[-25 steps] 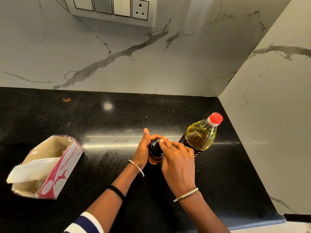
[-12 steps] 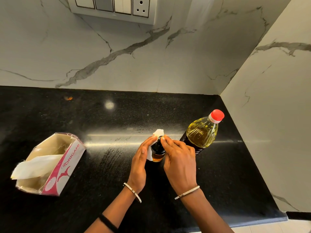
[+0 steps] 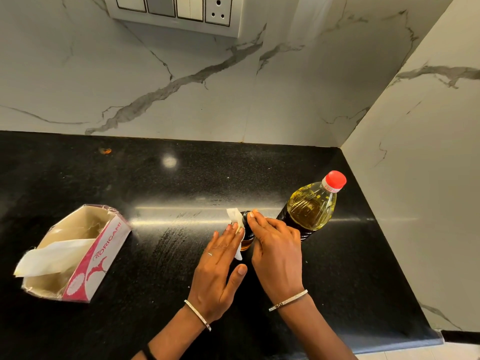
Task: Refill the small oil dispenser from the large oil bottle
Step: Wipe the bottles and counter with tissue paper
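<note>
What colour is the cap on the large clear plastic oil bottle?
The cap is red; head view.

Home kitchen: black granite counter [image 3: 181, 255], marble-look wall tiles [image 3: 207, 94], switch panel [image 3: 176, 11], cooking-oil bottle [image 3: 310, 206].

Silver bangle [image 3: 198, 315] at each wrist; black band [image 3: 149, 352], left forearm.

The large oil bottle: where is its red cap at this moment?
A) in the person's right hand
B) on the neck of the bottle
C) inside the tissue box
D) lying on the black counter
B: the red cap sits on the neck of the large oil bottle, with no hand on it.
</note>
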